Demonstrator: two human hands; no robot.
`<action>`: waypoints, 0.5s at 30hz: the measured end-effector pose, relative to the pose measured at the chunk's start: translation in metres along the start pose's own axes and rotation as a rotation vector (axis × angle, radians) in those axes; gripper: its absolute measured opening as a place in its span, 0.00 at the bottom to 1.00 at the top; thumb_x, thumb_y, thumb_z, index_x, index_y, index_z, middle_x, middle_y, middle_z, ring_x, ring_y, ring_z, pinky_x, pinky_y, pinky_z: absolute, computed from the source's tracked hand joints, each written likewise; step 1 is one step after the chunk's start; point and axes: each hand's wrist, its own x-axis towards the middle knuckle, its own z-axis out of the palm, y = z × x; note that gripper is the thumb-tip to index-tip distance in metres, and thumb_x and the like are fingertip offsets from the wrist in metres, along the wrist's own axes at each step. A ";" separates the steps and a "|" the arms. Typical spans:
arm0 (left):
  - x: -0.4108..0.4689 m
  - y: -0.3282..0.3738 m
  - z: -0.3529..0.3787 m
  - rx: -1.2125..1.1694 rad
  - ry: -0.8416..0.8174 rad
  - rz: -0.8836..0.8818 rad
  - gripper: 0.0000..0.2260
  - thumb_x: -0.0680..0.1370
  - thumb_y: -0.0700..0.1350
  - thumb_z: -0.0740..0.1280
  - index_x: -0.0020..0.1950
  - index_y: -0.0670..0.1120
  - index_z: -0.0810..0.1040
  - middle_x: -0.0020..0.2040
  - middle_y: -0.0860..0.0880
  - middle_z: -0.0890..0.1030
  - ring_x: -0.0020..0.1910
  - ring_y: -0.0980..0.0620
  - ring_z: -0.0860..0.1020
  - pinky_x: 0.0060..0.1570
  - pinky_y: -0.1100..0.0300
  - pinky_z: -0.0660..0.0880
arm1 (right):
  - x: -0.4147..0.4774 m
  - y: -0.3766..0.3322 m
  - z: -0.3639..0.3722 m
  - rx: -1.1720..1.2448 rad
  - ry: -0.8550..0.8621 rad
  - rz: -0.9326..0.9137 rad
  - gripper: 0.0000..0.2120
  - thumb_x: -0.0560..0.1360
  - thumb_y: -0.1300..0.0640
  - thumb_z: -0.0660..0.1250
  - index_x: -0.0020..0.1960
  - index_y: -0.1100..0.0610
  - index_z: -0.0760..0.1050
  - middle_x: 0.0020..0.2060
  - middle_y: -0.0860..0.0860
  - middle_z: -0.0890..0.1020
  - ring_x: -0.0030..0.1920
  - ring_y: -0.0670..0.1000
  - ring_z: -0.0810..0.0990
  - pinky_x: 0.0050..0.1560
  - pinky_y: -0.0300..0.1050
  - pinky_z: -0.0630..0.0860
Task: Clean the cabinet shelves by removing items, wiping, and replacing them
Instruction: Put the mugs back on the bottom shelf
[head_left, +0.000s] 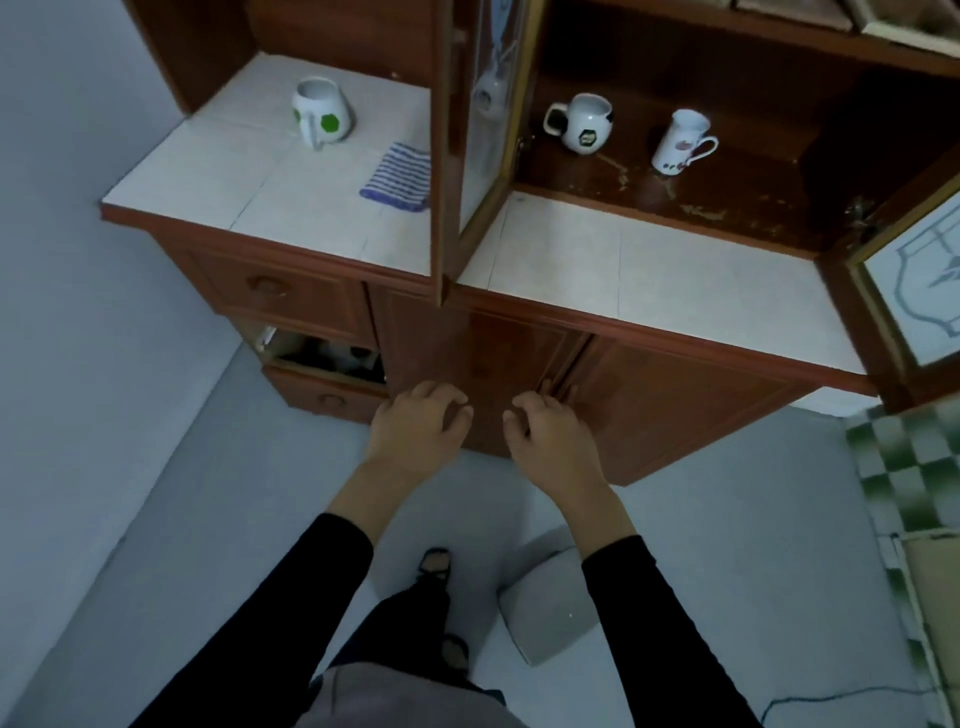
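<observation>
Directly below the head camera, the left hand (415, 421) and the right hand (550, 431) are seen before the closed lower doors (493, 353) of the cabinet. Both are loosely curled and nothing is held. The right fingertips lie at the seam between the doors; contact cannot be confirmed.

Open room is noted along the front strip of the tiled counter (649, 270). It is bounded by a glass door (488, 130) swung outward at mid-counter and a second glass door (914, 280) at the far right. A drawer (322, 358) stands open at lower left.

On the wooden shelf (727, 197), a round mug (584, 122) and a tall mug (680, 140) are set well apart, both upright. On the left counter section a green-spotted mug (322, 111) is placed near a striped cloth (397, 179), which lies folded just beside the glass door's frame.

A dark label is seen on the round mug; its writing is too small to be read. No other writing is legible.
</observation>
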 end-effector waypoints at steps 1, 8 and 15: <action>-0.007 -0.007 -0.004 -0.003 0.010 -0.023 0.21 0.76 0.61 0.54 0.60 0.55 0.78 0.62 0.53 0.78 0.58 0.47 0.77 0.60 0.50 0.70 | -0.002 -0.006 0.006 0.005 -0.013 -0.017 0.15 0.80 0.49 0.59 0.61 0.55 0.75 0.55 0.54 0.80 0.56 0.57 0.77 0.56 0.53 0.74; -0.040 -0.073 -0.041 -0.029 0.206 -0.145 0.20 0.76 0.58 0.55 0.55 0.52 0.81 0.55 0.51 0.81 0.54 0.45 0.78 0.50 0.53 0.72 | 0.006 -0.068 0.045 -0.053 -0.099 -0.175 0.14 0.81 0.49 0.58 0.58 0.54 0.76 0.53 0.52 0.80 0.53 0.55 0.78 0.51 0.50 0.73; -0.014 -0.158 -0.101 -0.039 0.222 -0.253 0.18 0.79 0.59 0.55 0.56 0.53 0.79 0.56 0.52 0.79 0.54 0.47 0.78 0.53 0.51 0.74 | 0.066 -0.154 0.084 -0.062 -0.133 -0.309 0.13 0.81 0.49 0.58 0.58 0.56 0.76 0.52 0.53 0.80 0.53 0.56 0.78 0.49 0.49 0.72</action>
